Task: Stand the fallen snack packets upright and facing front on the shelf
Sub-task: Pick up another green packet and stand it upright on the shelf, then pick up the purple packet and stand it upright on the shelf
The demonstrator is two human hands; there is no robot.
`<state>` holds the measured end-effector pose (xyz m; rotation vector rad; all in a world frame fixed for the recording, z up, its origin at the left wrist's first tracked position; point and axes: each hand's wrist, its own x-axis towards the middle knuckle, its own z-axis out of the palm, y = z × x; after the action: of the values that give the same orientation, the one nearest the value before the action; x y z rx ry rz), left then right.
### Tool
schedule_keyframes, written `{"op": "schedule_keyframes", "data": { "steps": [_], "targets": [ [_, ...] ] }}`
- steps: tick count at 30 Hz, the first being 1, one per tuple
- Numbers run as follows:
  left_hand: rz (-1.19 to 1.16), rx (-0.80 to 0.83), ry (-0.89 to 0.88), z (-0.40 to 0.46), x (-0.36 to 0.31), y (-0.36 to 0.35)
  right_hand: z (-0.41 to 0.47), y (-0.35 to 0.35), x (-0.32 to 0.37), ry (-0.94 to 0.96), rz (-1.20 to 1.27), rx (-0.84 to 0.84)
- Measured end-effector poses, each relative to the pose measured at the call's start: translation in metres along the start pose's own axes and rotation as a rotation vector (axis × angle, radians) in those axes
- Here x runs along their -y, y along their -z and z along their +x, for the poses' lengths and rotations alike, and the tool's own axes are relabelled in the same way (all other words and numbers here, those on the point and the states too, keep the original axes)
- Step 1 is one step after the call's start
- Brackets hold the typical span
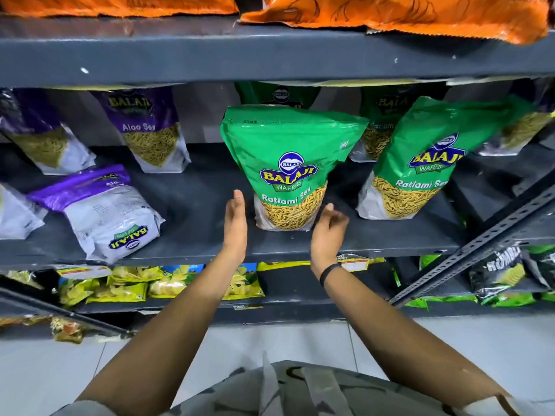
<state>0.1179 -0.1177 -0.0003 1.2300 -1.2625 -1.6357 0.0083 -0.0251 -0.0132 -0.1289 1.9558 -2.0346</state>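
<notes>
A green Ratlami Sev packet stands upright and faces front in the middle of the dark grey shelf. My left hand is flat and open just left of its base, a small gap away. My right hand hovers at its lower right corner with fingers loosely curled, holding nothing. A second green packet leans to the right of it. A purple Aloo Sev packet lies fallen on its back at the left, upside down. Two purple packets stand further back.
More green packets stand at the back right. Orange packets overhang the shelf above. Yellow chip packets fill the shelf below. A slotted metal brace crosses diagonally at the right. Pale floor tiles lie beneath.
</notes>
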Motion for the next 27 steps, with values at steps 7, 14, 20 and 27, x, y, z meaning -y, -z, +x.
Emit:
{"op": "schedule_keyframes", "data": {
  "steps": [7, 14, 20, 27],
  "targets": [
    [-0.041, -0.222, -0.224, -0.003, -0.024, 0.058, -0.081, -0.042, -0.026, -0.105, 0.033, 0.289],
    [0.095, -0.344, -0.446, 0.010, -0.056, 0.170, -0.131, -0.140, -0.019, -0.069, -0.077, 0.543],
    [0.317, -0.598, -0.622, 0.035, -0.067, 0.276, -0.147, -0.235, -0.007, 0.074, -0.210, 0.692],
    [-0.056, -0.227, 0.384, 0.061, -0.063, 0.316, -0.145, -0.278, -0.019, -0.103, -0.437, 0.907]
  ]
}}
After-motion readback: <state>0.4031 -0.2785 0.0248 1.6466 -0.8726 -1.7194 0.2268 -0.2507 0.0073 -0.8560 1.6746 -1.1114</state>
